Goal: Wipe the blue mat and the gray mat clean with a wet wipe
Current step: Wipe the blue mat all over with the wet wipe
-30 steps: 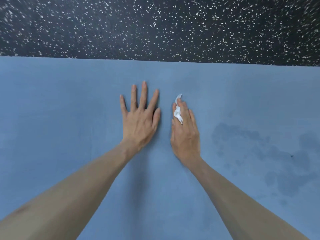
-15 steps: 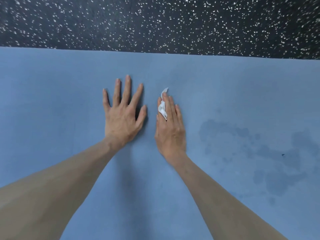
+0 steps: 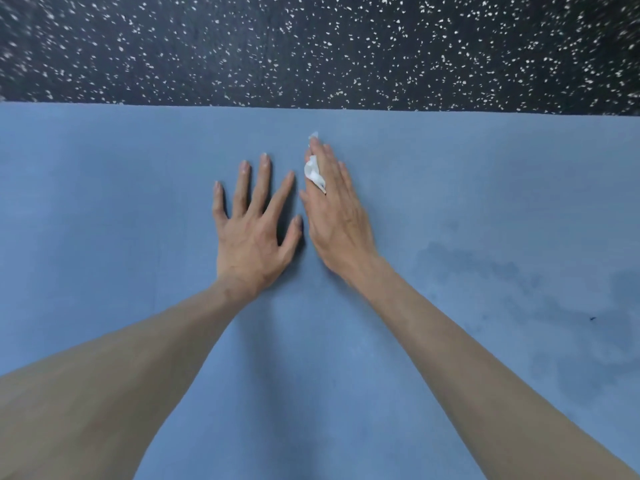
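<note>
Left hand (image 3: 254, 233) lies flat on the blue mat (image 3: 104, 237), fingers spread wide, holding nothing; it serves as a brace. Just beside it at 3 o'clock, the right hand (image 3: 337, 220) presses the wet wipe (image 3: 313, 173) to the mat under straight, close-set fingers, white folds showing past the index finger. Damp patches (image 3: 554, 306) lie well apart toward 4 o'clock, one dark speck (image 3: 593, 318) among them. Speckled black floor (image 3: 311, 46) at 12. Gray mat not in view. Judgement: the person should keep the palm low with even pressure, overlap strokes, and refold the wipe before it bunches further.
</note>
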